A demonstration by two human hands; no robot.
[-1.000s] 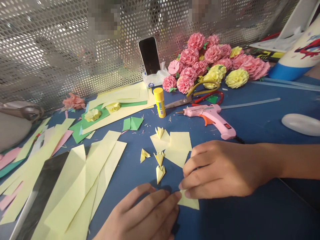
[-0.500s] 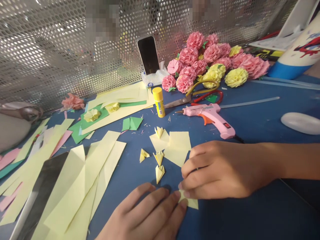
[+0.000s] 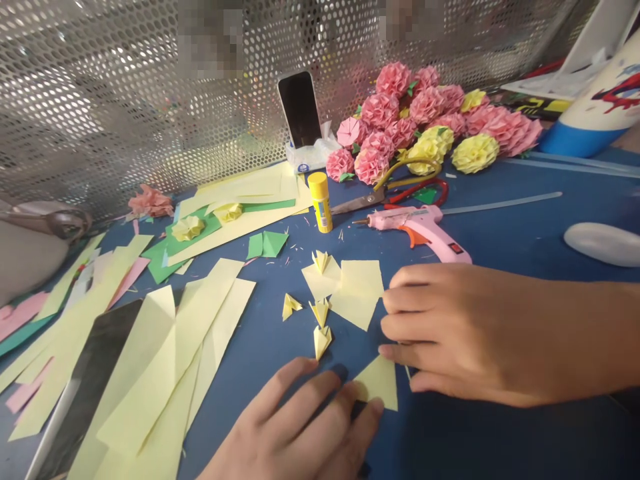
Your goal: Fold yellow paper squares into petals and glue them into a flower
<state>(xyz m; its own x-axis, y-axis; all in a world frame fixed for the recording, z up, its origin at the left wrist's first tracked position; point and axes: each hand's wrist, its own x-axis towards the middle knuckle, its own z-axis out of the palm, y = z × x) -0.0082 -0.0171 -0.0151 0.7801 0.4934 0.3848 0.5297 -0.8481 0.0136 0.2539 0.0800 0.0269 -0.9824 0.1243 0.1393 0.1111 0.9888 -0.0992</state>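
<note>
1. Low in the frame's centre, a folded yellow paper piece lies on the blue table.
2. Left hand presses its lower-left edge with flat fingers.
3. Right hand touches its right edge, fingers extended, gripping nothing.

Both hands pressing a folded yellow paper triangle on the blue table.
Left hand is pinning its lower corner; right hand fingertips are resting along its right edge.

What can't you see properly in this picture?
Head view only:
- Left hand: wrist cut off by the bottom edge.
- Yellow paper piece: its right corner hidden under the right hand.
- Blue-and-white tube: cut off by the right edge.
- Two patches behind the perforated metal screen: blurred.
- Glue stick label: too small to read.
</note>
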